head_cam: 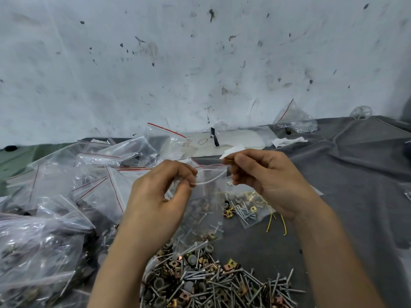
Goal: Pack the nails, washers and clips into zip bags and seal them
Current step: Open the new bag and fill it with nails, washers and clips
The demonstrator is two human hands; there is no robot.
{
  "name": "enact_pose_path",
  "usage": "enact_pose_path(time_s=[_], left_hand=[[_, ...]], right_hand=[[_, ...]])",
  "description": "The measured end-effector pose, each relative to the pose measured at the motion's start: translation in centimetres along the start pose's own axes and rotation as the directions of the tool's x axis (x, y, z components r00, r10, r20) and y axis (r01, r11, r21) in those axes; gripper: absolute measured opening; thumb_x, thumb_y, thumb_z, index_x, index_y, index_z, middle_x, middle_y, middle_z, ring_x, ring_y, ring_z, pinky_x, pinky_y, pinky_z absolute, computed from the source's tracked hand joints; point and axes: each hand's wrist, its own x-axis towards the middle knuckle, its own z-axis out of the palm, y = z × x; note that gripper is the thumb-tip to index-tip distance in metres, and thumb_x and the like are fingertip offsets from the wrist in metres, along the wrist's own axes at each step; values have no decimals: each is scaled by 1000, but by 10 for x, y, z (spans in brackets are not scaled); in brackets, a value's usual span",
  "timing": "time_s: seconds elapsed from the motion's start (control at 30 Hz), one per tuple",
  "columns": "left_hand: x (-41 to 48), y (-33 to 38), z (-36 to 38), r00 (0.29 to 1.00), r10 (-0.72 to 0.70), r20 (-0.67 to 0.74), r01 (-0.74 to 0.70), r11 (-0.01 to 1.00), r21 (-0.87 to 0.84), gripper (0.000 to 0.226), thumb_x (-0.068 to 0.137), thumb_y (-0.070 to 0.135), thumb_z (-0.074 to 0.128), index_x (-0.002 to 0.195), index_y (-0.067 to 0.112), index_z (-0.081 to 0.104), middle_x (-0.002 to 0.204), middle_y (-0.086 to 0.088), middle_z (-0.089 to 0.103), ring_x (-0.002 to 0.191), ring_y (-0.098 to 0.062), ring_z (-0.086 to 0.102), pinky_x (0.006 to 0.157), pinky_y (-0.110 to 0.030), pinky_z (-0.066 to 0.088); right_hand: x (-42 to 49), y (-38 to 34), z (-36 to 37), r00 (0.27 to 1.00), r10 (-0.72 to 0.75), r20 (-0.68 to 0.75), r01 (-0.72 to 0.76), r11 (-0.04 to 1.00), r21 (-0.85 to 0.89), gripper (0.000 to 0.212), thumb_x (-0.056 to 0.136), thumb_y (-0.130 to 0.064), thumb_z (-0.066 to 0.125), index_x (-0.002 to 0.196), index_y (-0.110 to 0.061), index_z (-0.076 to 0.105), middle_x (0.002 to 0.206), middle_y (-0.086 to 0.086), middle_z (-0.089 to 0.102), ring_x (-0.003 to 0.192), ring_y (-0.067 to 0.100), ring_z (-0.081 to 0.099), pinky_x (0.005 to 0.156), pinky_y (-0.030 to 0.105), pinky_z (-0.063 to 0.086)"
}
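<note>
A small clear zip bag (205,210) with a red strip hangs between my hands above the table. My left hand (160,196) pinches its mouth at the left corner, and my right hand (264,176) pinches the right corner. The mouth gapes open between them. Inside the bag lie a few nails and clips. Below it spreads a loose heap of nails, grey washers and brass clips (211,278). A small yellowish piece sits between my right thumb and forefinger.
Empty and filled zip bags (66,196) pile up on the left. A filled bag (246,210) and yellow wires (275,223) lie under my right hand. A bag of metal parts (295,123) stands at the back, beside white paper (222,143). Grey cloth (355,185) covers the table.
</note>
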Motion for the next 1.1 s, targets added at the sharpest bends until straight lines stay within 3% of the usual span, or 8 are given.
enact_pose_path(time_s=[0.13, 0.33, 0.43, 0.5, 0.63, 0.87, 1.0, 1.1], left_hand=[[-1, 3, 0, 999, 16, 34, -16, 1000, -18, 15, 78, 17, 50, 74, 26, 61, 90, 16, 66, 94, -5, 62, 81, -24, 48], [-1, 5, 0, 997, 49, 62, -48, 999, -26, 14, 78, 14, 50, 73, 21, 61, 91, 14, 66, 98, -7, 62, 83, -27, 48], [-1, 7, -1, 995, 66, 78, -63, 997, -33, 14, 78, 12, 50, 73, 17, 62, 91, 14, 66, 98, -8, 62, 84, -28, 48], [-1, 7, -1, 993, 74, 89, -71, 997, -35, 13, 78, 12, 50, 73, 16, 62, 91, 13, 66, 98, -8, 62, 84, -30, 49], [-1, 6, -1, 993, 81, 91, -77, 996, -44, 12, 79, 14, 51, 73, 14, 62, 92, 12, 67, 99, -8, 62, 85, -31, 49], [1, 2, 0, 999, 51, 10, -49, 993, -110, 18, 80, 9, 48, 75, 22, 59, 91, 11, 68, 95, -6, 63, 77, -11, 43], [1, 0, 0, 999, 47, -14, -49, 991, -121, 18, 82, 11, 48, 76, 24, 60, 92, 14, 67, 93, -7, 63, 77, -11, 44], [1, -1, 1, 998, 53, -31, -56, 993, -106, 18, 82, 12, 48, 76, 24, 60, 92, 13, 68, 94, -7, 63, 76, -11, 44]], right_hand=[[0, -1, 1, 1000, 2, -19, -3, 1000, -18, 27, 75, -24, 59, 88, -5, 71, 66, 1, 62, 64, 11, 57, 65, 21, 52], [-4, -10, 7, 995, -54, -86, 32, 969, -244, 27, 65, -34, 66, 79, -12, 72, 59, -3, 62, 57, 10, 54, 61, 19, 50], [-7, -15, 12, 991, -87, -102, 35, 905, -425, 21, 68, -40, 70, 72, -19, 72, 53, -9, 59, 50, 2, 49, 53, 12, 42], [-7, -16, 14, 989, -111, -101, 45, 861, -506, 10, 77, -30, 73, 71, -22, 71, 48, -16, 56, 46, -3, 48, 49, 6, 36], [-7, -16, 16, 985, -141, -99, 52, 790, -611, 14, 78, -33, 73, 72, -21, 74, 47, -14, 52, 46, -1, 42, 47, 8, 32], [-4, -13, 10, 945, -210, -251, 71, 879, -471, 21, 84, -38, 63, 77, -19, 70, 53, -2, 46, 50, 8, 41, 53, 25, 37], [4, 9, -3, 965, -6, -261, -145, 818, -557, 17, 90, -28, 61, 77, -20, 67, 54, -8, 55, 45, -1, 49, 50, 20, 41], [8, 36, -7, 953, 256, -163, -288, 601, -745, 13, 91, -20, 60, 79, -23, 63, 70, -4, 61, 57, 3, 54, 55, 19, 42]])
